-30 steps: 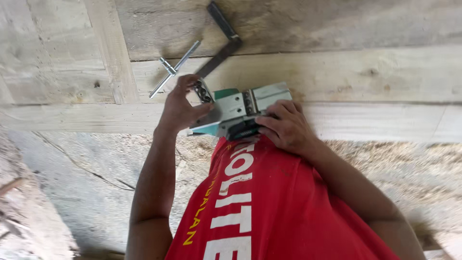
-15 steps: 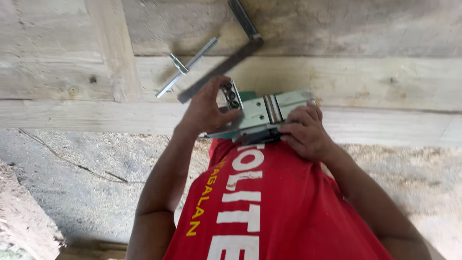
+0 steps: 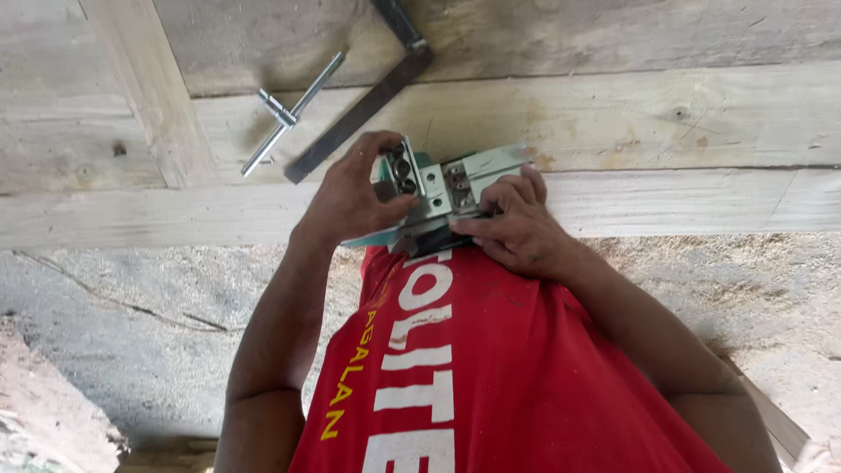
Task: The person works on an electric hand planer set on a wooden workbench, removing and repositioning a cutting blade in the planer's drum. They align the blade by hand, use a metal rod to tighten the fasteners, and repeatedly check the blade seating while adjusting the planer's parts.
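Planer (image 3: 447, 188) upturned on the wooden bench (image 3: 666, 131), long axis across it, left hand (image 3: 355, 194) pinching the small metal blade clamp (image 3: 405, 168) at one end, right hand (image 3: 517, 223) clamped on the body beside.

Single view only, none shared. Head-worn camera is aimed steeply down over the red printed shirt (image 3: 491, 368), at close range. Pale wooden planks (image 3: 666, 131) are framed at top, grey sawdust-strewn concrete floor (image 3: 131, 324) below.
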